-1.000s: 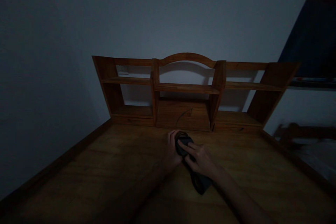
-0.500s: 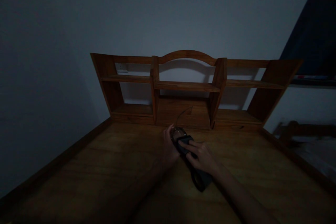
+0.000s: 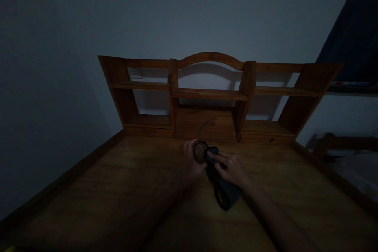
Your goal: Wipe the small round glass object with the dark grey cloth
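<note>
In the dim head view, my left hand (image 3: 191,161) is wrapped around the left side of a small round glass cup (image 3: 200,152), its open mouth facing up toward me. My right hand (image 3: 230,168) grips a dark cloth (image 3: 227,189). The upper end of that cloth, under my right fingers, meets the right rim of the cup. Below the hand, the rest of it hangs down in a folded loop near the tabletop. My left thumb is partly hidden, and the cup's lower wall is out of sight.
The wooden desk (image 3: 118,189) has raised side edges. Along its back stands a wooden shelf unit (image 3: 209,94) against the wall. A thin curved line, perhaps a wire (image 3: 206,123), shows at the middle compartment. A wall socket (image 3: 136,73) sits behind the left shelves.
My right hand and the cloth have shifted slightly up and right, from over the cup's lower right part to its right rim. More of the cup's mouth shows now.
</note>
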### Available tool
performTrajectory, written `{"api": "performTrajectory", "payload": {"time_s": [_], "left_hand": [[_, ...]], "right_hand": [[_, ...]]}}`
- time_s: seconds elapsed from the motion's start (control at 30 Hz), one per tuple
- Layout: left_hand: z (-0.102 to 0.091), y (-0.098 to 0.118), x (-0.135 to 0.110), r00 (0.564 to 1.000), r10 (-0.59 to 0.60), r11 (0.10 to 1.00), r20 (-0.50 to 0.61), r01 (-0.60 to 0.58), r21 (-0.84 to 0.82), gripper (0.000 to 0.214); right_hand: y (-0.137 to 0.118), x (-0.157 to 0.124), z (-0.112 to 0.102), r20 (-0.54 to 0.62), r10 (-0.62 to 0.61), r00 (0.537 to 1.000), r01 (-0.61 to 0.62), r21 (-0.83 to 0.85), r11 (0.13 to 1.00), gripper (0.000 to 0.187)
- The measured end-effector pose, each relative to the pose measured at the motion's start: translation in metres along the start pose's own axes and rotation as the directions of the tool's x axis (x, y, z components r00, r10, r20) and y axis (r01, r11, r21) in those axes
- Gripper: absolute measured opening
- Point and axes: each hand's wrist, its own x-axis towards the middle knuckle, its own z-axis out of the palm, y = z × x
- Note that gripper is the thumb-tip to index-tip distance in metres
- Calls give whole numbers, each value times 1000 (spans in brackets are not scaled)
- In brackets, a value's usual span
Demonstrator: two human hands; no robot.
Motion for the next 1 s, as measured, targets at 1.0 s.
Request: {"api": "performTrajectory", "payload": {"time_s": [1.0], "left_hand": [[2,-2,-2,998,52,995,-24,-50,83,62]], "right_hand": [[-18,0,2,112,-62,992,50,109,993,52]]}}
